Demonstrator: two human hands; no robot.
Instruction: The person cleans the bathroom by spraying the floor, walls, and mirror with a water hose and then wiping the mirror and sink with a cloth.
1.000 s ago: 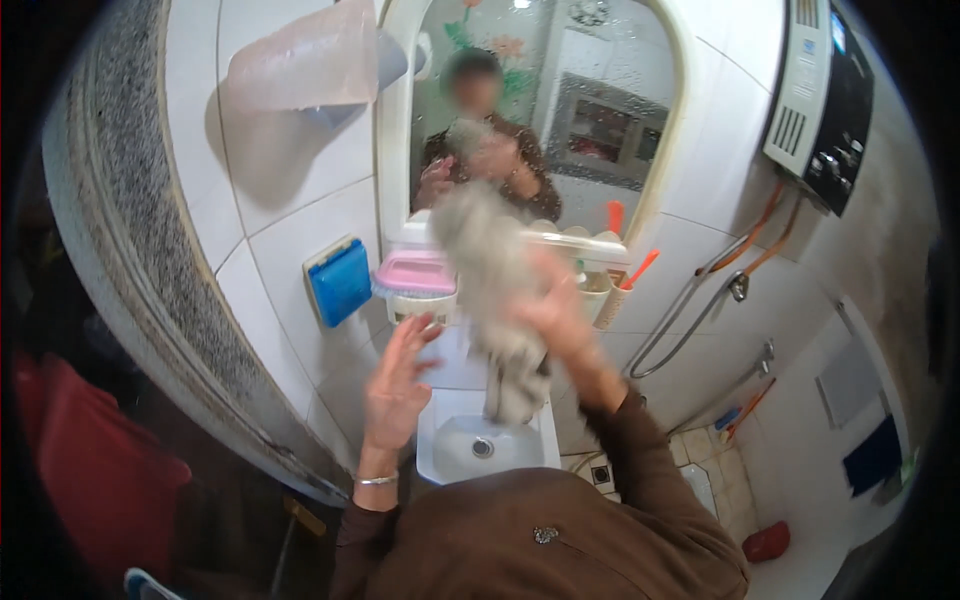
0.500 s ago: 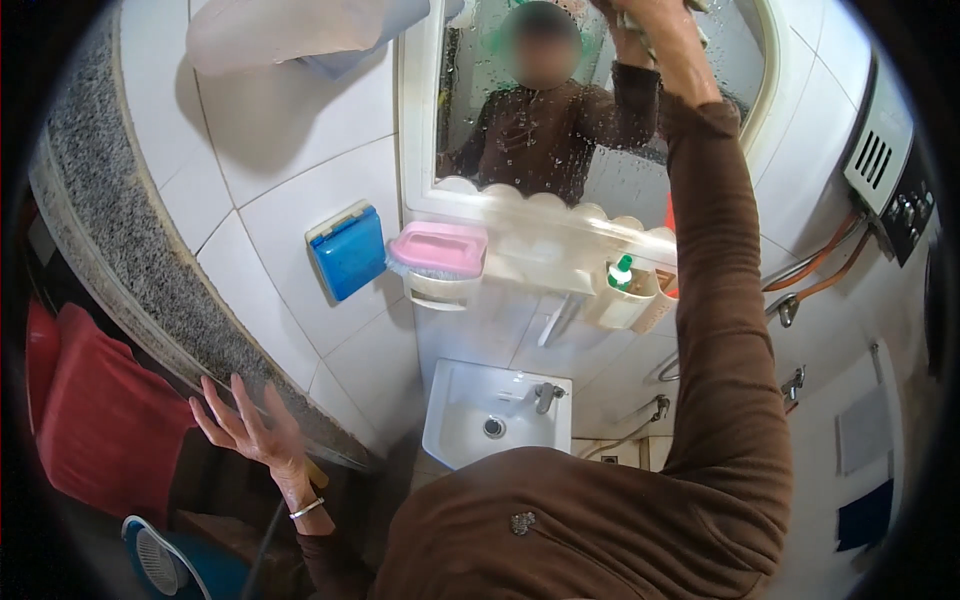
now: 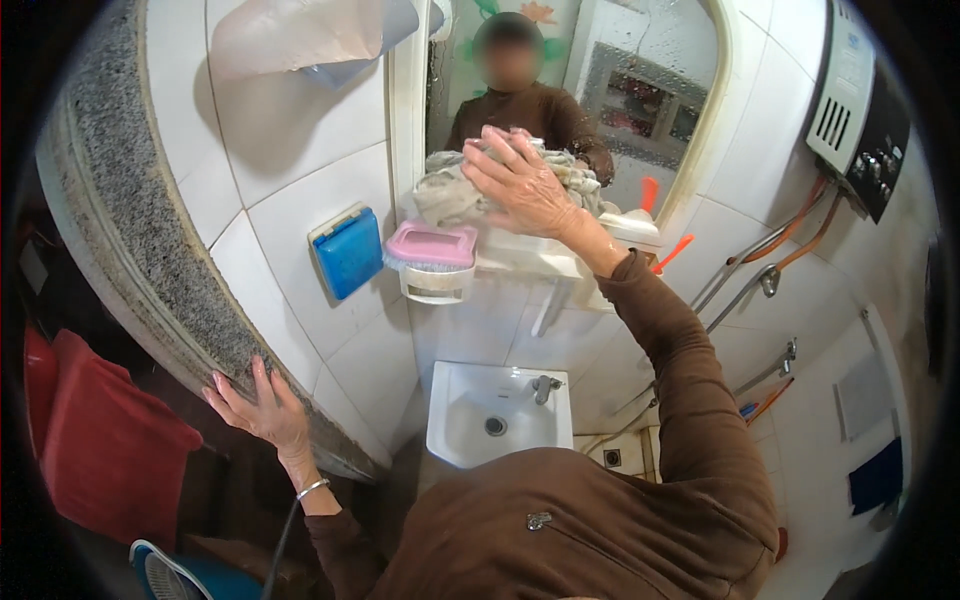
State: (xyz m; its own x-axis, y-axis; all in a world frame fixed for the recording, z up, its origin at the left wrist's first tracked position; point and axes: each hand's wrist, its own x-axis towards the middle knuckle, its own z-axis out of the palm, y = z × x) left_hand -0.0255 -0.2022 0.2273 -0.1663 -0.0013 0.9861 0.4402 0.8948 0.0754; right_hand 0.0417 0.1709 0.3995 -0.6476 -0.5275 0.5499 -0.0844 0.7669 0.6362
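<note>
My right hand presses a crumpled greyish cloth against the lower part of a wet mirror in a pale frame. The fingers lie over the cloth, which spreads out on both sides of the hand. Water drops show on the glass, along with my reflection. On the left, my left hand has its fingers spread at the edge of a speckled grey stone door frame; it holds nothing. A pink scrubbing brush rests in a white holder just below the cloth.
A blue box hangs on the tiled wall. Below stands a white washbasin with a tap. A water heater with pipes is at the right. Red cloth and a blue bucket lie lower left.
My right hand has swept the cloth from the mirror's upper right down to its lower left. My left hand has shifted slightly down, staying by the stone edge.
</note>
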